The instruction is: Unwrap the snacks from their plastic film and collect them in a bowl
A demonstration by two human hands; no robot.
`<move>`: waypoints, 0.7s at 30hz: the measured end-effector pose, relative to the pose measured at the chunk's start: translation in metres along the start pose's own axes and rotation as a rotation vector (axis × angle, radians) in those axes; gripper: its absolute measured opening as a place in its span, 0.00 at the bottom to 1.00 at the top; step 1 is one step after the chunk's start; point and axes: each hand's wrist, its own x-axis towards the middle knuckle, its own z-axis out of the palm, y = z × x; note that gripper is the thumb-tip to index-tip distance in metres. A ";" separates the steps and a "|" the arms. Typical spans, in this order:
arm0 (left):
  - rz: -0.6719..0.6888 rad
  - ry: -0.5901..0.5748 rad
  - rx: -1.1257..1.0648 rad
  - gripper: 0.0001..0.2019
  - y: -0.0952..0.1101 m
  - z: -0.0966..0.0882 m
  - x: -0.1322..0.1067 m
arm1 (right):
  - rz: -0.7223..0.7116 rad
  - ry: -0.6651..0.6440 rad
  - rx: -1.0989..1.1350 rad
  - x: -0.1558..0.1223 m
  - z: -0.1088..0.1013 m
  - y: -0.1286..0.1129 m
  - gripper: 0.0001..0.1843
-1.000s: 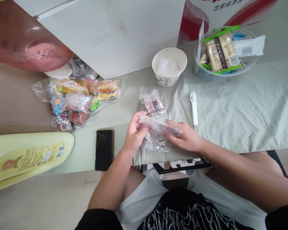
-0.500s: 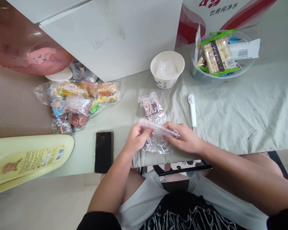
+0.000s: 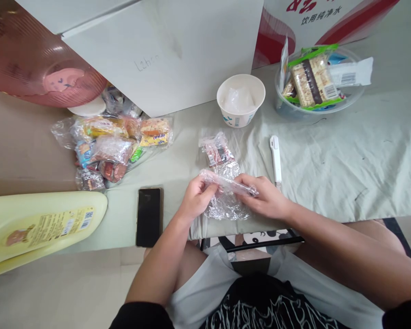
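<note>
Over crumpled plastic [image 3: 226, 208], clear wrapper [image 3: 229, 183], gripped by fingers [image 3: 208, 192]

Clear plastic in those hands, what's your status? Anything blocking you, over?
Left hand and right hand both gripping. Clear plastic held between them, contents unclear. Crumpled wrapper beneath, white-handled tool near right hand; nothing visibly blocking.

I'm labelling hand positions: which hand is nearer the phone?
Left: the left hand is to the right of the phone; the right hand is farther off on the same side.
</note>
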 end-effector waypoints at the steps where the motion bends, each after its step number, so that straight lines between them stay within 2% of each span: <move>1: -0.003 0.000 0.002 0.16 0.000 0.000 0.000 | -0.003 -0.003 -0.003 0.000 0.000 0.000 0.07; 18: -0.013 0.004 -0.021 0.14 -0.001 0.000 -0.001 | -0.011 -0.014 0.010 0.000 0.001 0.004 0.07; 21: 0.037 -0.065 -0.036 0.13 0.000 -0.001 -0.002 | -0.055 0.025 0.055 0.000 0.001 0.003 0.06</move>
